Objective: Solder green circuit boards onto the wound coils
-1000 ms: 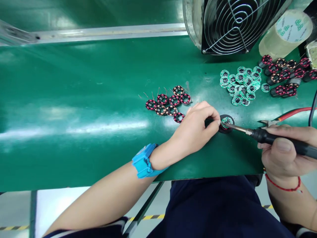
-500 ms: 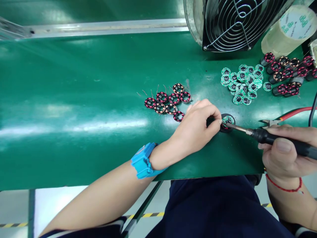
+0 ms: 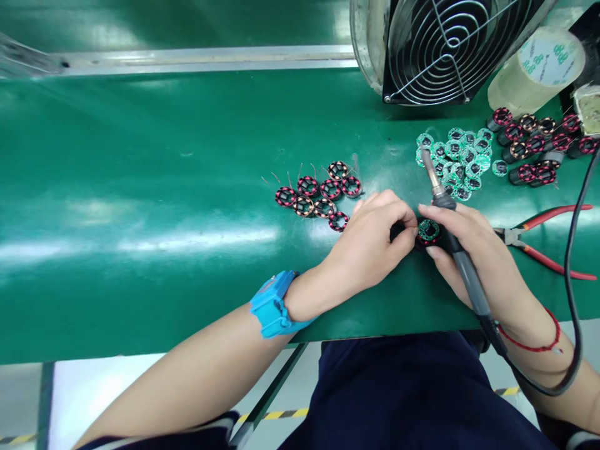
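Observation:
A motor coil with a round green circuit board [image 3: 428, 230] on top stands on the bench between my hands. My left hand [image 3: 377, 231] is closed, thumb and forefinger pinched at the coil's left edge; whatever lies in the pinch is hidden. A soldering iron [image 3: 471, 281] rests in my right hand [image 3: 492, 259], its metal tip pointing up and away, over the loose boards. The right thumb and forefinger reach to the coil's right side, apart from each other. Left of my left hand, several wound coils [image 3: 323, 187] sit in a cluster, some with thin wires sticking up.
Loose round circuit boards [image 3: 462, 156] lie in a pile beyond the coil. More coils [image 3: 534, 144] stand at the right, near a tape roll [image 3: 539, 65]. A caged fan [image 3: 452, 44] stands at the back. Red-handled cutters [image 3: 515, 237] lie open beside the iron's cable [image 3: 569, 250].
My right hand has moved left to the coil and swung the soldering iron's tip off the board, now pointing away from me. The cutters are uncovered. My left hand stays in place.

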The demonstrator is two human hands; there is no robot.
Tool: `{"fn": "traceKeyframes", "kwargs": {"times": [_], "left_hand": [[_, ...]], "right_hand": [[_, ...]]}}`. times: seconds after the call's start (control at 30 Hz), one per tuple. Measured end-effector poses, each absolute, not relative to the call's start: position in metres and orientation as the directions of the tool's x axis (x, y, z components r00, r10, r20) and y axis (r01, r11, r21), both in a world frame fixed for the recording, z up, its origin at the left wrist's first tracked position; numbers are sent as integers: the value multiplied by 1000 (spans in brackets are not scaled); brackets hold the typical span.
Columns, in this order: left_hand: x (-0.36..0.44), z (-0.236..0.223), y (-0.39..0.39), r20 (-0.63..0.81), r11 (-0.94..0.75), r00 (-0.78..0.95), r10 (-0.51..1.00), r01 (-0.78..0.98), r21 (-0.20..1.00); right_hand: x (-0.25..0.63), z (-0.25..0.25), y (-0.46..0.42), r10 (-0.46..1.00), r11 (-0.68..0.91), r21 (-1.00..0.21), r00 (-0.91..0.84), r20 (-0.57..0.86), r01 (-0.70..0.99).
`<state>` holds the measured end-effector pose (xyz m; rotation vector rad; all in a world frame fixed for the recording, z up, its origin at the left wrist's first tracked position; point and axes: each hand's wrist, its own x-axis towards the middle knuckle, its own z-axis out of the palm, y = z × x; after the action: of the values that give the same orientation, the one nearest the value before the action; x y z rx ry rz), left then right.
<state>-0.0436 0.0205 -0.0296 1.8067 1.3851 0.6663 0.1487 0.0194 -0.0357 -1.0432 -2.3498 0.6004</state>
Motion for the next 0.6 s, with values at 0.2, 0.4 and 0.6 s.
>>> {"fn": "traceKeyframes", "kwargs": {"times": [0.2, 0.4, 0.6], "left_hand": [[-47, -29, 17, -12, -183, 313, 950, 587, 789], [-52, -28, 9, -59, -211, 386, 921, 618, 757], [-49, -29, 9, -60, -200, 389, 919, 592, 781]], "right_hand": [[150, -39, 20, 769, 610, -561, -591, 246, 560], [148, -41, 21, 759, 634, -515, -592, 272, 577], [141, -48, 12, 805, 594, -428, -508, 308, 681]]}}
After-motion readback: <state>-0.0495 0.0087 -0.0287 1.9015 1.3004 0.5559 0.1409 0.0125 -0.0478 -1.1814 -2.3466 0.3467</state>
